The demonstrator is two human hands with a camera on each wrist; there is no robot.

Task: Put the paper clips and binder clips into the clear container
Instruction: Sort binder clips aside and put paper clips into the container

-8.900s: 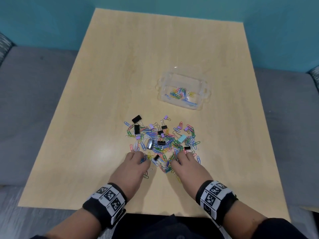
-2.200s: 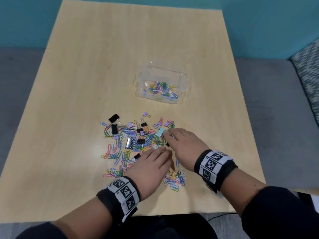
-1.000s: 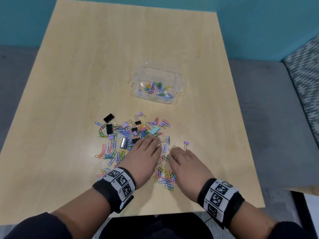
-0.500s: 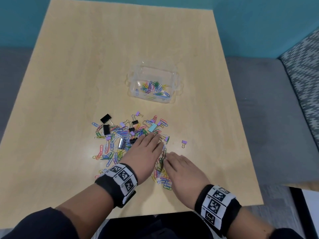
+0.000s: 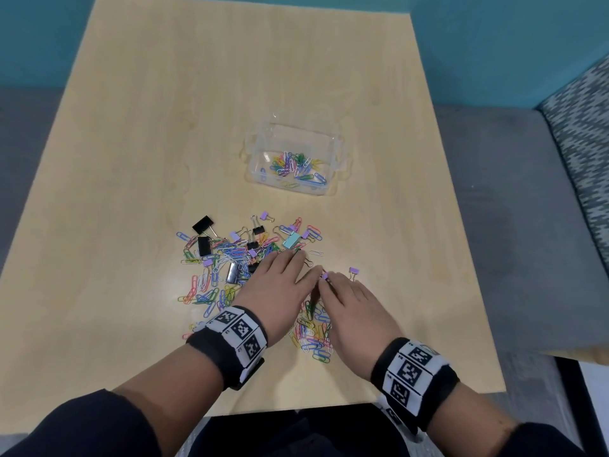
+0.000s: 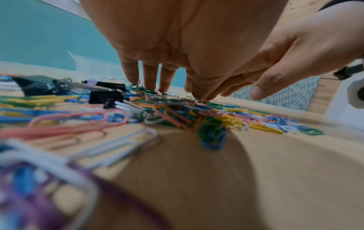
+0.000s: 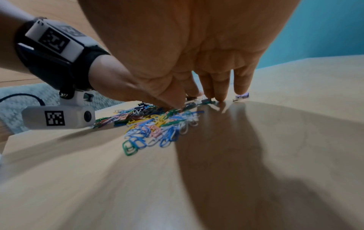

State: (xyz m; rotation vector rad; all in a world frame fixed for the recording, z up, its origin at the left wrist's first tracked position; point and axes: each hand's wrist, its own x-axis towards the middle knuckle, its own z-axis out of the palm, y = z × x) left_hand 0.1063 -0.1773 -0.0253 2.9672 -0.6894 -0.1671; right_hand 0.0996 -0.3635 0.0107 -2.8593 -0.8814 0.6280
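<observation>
Fingers (image 6: 149, 77) of left hand (image 5: 275, 290) straight and slightly spread, tips pressed down onto the clip pile; fingers (image 7: 220, 87) of right hand (image 5: 351, 308) also extended, tips down on the tabletop, thumb close to the forefinger, though whether anything is pinched there cannot be told. Both hands side by side, nearly touching at the forefingers, palms down over the near right part of the pile.

Underneath, light wooden rectangular table (image 5: 164, 110), carrying everything. Beyond the hands, well apart from them, clear plastic rectangular container (image 5: 333, 143) with handles, a small heap of coloured clips lying on its floor. Between container and hands, scattered pile of multicoloured paper clips (image 5: 211, 282), reaching under both palms and out toward the near edge. Mixed in at the left, black binder clips (image 5: 202, 224); toward the far right of the pile, 1 pale teal binder clip (image 5: 291, 240). Just beside the right fingertips, 1 small purple binder clip (image 5: 353, 271), alone on bare wood.
</observation>
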